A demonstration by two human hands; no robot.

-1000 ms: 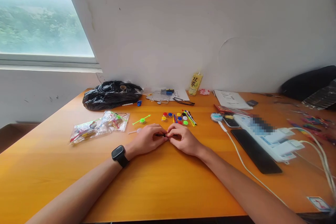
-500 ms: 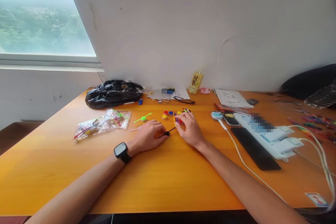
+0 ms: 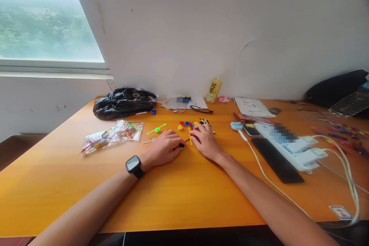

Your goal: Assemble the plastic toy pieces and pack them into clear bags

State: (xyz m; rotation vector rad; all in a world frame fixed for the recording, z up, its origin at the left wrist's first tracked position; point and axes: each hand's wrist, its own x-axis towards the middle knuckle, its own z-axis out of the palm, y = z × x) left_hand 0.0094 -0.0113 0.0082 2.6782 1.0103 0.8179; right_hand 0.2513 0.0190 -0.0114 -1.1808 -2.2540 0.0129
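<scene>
My left hand (image 3: 165, 147), with a black watch on its wrist, is closed on a black arrow (image 3: 181, 145) with a round middle, held low over the table. My right hand (image 3: 206, 141) has its thumb and fingers closed at a thin yellow arrow (image 3: 190, 138), beside the black arrow's far tip. Just beyond the hands lie small round pieces, a yellow one (image 3: 180, 127) and a red one (image 3: 182, 123) among them. A green arrow on a round base (image 3: 157, 130) lies left of them. Several coloured sticks are partly hidden behind my right fingers.
Clear bags of coloured parts (image 3: 112, 137) lie at the left, with a black plastic bag (image 3: 123, 102) behind. A yellow drink bottle (image 3: 213, 90) stands by the wall. On the right are a black phone (image 3: 276, 160), a white power strip (image 3: 288, 146) and white cables.
My right hand has moved slightly left and down, bringing the yellow arrow closer to me. The black arrow in my left hand has shifted slightly. The view has turned a little right.
</scene>
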